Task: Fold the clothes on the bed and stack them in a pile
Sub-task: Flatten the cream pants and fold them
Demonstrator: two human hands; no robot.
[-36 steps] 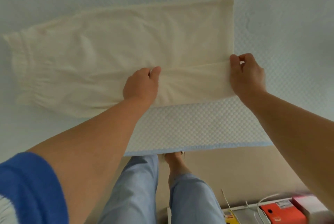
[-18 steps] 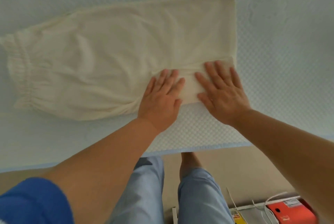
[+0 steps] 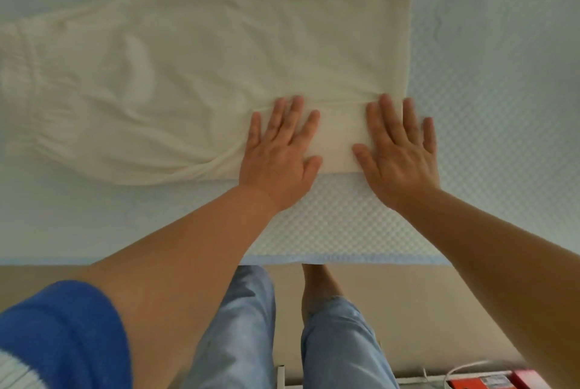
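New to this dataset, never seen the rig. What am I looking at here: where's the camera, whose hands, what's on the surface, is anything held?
There is no machine: a person works with bare hands, and the one camera sits on their head, looking forward and down. So the arms enter from the bottom edge, with their legs and the floor below. The pale surface is a bed. On it lies a cream garment, spread flat, gathered waistband at the left, with a folded strip along its near right edge. The left hand and right hand both lie flat on that strip, fingers straight, pressing it down. Nothing is in a grip.
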